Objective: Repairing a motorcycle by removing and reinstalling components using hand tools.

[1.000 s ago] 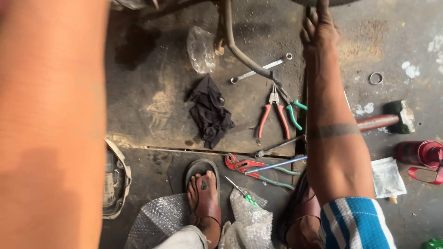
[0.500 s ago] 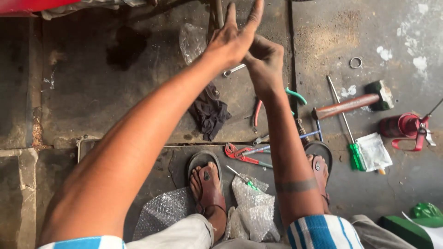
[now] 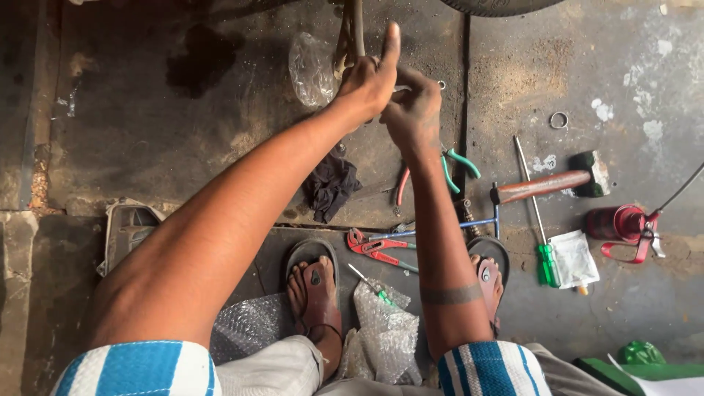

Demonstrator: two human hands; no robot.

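Stained concrete floor, oily and cracked, serves as the work surface. Nearest the camera: two feet in sandals, with crumpled bubble wrap between them. Just beyond lie red pliers and a small green screwdriver. Further out sit a black rag, green-handled pliers, a hammer, a long green-handled screwdriver and a red oil can, all well apart from the hands.

Farthest, both arms reach to a rusty metal tube rising toward the upper edge, beside a clear plastic bag. Left hand is wrapped on the tube, index finger pointing straight up. Right hand touches the left, fingers curled together around something small; what it grips cannot be told.

Judgement: the step in hand is fitting or adjusting a small part on the tube by hand. The next move calls for a steady left grip while the right fingers turn or seat the part; a tool lies within reach if needed.
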